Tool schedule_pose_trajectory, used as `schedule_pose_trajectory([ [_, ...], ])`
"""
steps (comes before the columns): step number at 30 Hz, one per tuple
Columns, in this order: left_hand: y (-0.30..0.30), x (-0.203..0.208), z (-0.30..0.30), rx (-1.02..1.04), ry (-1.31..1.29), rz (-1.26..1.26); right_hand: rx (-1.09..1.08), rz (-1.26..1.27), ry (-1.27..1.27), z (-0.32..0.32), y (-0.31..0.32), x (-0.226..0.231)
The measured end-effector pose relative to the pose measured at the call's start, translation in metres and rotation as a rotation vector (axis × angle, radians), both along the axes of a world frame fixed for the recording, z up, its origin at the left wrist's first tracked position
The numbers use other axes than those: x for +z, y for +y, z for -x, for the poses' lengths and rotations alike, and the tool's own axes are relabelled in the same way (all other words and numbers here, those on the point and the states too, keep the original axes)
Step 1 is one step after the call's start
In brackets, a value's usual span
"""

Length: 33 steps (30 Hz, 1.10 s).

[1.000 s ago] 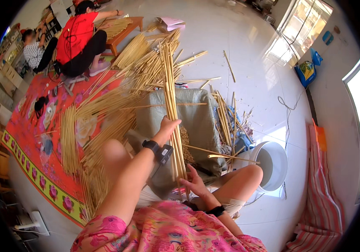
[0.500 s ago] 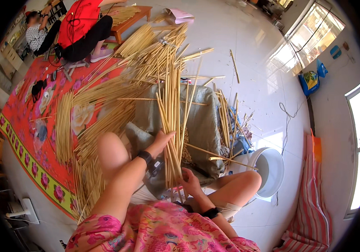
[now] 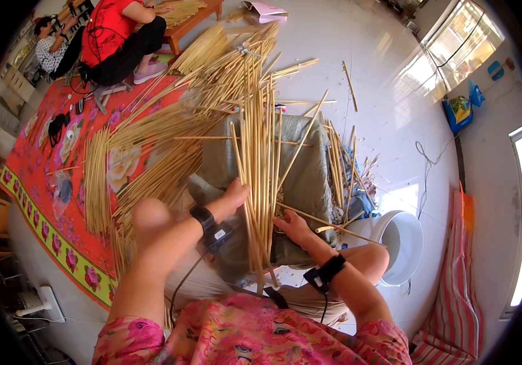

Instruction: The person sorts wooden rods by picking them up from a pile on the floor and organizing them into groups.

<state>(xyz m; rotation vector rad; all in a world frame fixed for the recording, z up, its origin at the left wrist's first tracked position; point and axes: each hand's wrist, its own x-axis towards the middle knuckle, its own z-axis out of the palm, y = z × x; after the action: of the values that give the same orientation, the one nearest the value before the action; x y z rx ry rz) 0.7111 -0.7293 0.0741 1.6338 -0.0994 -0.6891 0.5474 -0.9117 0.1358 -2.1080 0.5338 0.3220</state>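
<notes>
A loose, upright bundle of long straw-coloured stalks (image 3: 260, 176) stands between my knees, its tops fanning apart. My left hand (image 3: 235, 193) closes round its left edge. Lower down, my right hand (image 3: 292, 228) has its fingers curled against the right edge; stalks partly hide the fingertips. Behind the bundle is a bin-like container draped with grey-green cloth (image 3: 303, 164), with small bits of stalk inside. One stalk (image 3: 309, 137) leans away to the right, and others lie across the cloth. Each wrist wears a black strap with a small device.
More stalks (image 3: 151, 143) spread over the red floral mat (image 3: 42, 170) on my left and in a heap ahead. A white bucket (image 3: 402, 246) stands at my right beside scraps. Two people sit at the far left near a wooden table (image 3: 197, 24). A striped cloth (image 3: 449, 292) lies by the right wall.
My right hand has moved up and outward along the bundle's right side. The left hand has shifted slightly upward. One stalk now leans further right, and the bundle looks more spread.
</notes>
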Motion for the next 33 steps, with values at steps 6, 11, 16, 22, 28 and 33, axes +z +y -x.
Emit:
schedule_pose_trajectory([
  [6,-0.001,0.057,-0.008,0.118,0.144,-0.241,-0.224,-0.306,0.212,-0.017,0.0,-0.049],
  [11,0.017,0.03,-0.023,0.156,0.298,-0.006,-0.371,-0.574,0.081,-0.042,0.007,-0.041],
  [16,-0.009,0.071,-0.023,0.11,0.212,0.003,-0.463,-0.743,0.048,-0.059,0.008,-0.037],
  [22,-0.029,0.057,-0.018,0.119,0.244,0.079,-0.403,-0.867,0.069,-0.073,0.019,-0.032],
  [28,-0.04,0.051,-0.016,0.054,0.231,0.105,-0.367,-1.147,0.118,-0.08,0.028,-0.033],
  [33,-0.043,0.057,-0.007,0.077,0.329,0.31,-0.236,-1.165,-0.004,-0.082,0.036,-0.009],
])
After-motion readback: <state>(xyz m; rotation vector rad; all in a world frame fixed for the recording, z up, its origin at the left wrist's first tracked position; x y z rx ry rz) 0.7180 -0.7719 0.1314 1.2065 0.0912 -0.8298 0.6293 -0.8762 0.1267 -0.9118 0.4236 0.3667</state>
